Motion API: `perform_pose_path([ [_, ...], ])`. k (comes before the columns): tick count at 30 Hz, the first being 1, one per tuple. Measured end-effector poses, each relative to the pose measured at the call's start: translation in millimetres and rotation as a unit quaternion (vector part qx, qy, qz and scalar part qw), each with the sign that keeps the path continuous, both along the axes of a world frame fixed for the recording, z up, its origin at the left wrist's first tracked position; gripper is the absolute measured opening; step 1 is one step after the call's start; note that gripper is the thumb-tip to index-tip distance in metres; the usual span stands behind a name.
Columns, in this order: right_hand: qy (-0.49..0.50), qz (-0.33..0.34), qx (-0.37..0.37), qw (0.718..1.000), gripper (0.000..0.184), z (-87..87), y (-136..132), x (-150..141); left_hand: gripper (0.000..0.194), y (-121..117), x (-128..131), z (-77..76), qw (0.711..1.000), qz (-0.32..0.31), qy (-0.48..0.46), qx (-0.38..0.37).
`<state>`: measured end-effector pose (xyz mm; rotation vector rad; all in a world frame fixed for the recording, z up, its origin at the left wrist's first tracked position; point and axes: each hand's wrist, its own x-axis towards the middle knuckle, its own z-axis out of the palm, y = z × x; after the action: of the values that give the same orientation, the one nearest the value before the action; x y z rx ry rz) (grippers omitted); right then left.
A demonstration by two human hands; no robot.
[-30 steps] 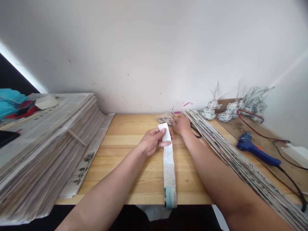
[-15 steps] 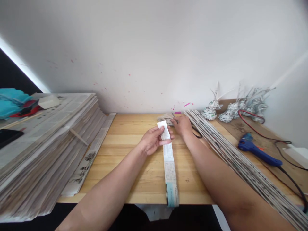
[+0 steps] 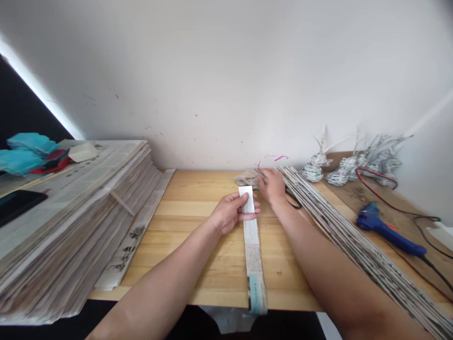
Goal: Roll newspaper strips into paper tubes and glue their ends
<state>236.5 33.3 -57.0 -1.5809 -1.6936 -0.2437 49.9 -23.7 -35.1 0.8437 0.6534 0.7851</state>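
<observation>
A long narrow newspaper strip point(image 3: 254, 252) lies lengthwise on the wooden table point(image 3: 198, 231), its near end hanging over the front edge. My left hand point(image 3: 230, 212) pinches the strip's far end, thumb on top. Farther back, my right hand point(image 3: 272, 185) rests palm down near the wall, between a small crumpled grey wad point(image 3: 247, 178) and black scissors point(image 3: 293, 199). Its fingers are curled downward; what they touch is hidden.
A tall stack of newspapers point(image 3: 67, 212) fills the left side. A row of rolled paper sticks point(image 3: 354, 241) runs diagonally on the right. Beyond it lie a blue glue gun point(image 3: 385, 226) with cables and woven paper pieces point(image 3: 350, 163). Teal cloth point(image 3: 24, 151) sits far left.
The view has shifted slightly, so everything sits a little lower and rightward. My left hand still holds the strip's end; my right hand stays by the wad.
</observation>
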Motion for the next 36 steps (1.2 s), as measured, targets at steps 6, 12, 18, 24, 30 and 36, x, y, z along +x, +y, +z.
perform_pose_path([
  [6, 0.246, 0.121, -0.105, 0.956, 0.036, 14.9, -14, -20, 0.018, 4, -1, -0.9, 0.999, 0.034, -0.018, 0.011],
  [12, 0.541, 0.143, -0.205, 0.803, 0.028, 36.9, -31, -35, 0.023, 4, -3, 2.4, 0.999, 0.044, 0.009, 0.015],
  [18, 0.502, 0.141, -0.217, 0.825, 0.026, 33.3, -46, -34, 0.026, 3, -3, 1.9, 0.998, 0.045, 0.017, 0.038],
  [24, 0.330, 0.106, -0.188, 0.919, 0.032, 7.3, -37, -28, 0.025, 4, -2, -1.2, 0.997, 0.046, 0.033, 0.044],
  [30, 0.331, 0.142, -0.199, 0.911, 0.035, 15.7, -40, -32, 0.024, 6, -3, 0.4, 0.996, 0.069, 0.040, 0.043],
  [36, 0.413, 0.261, -0.265, 0.831, 0.033, 30.1, -47, -35, 0.029, 7, -4, 0.9, 0.992, 0.094, 0.066, 0.047],
])
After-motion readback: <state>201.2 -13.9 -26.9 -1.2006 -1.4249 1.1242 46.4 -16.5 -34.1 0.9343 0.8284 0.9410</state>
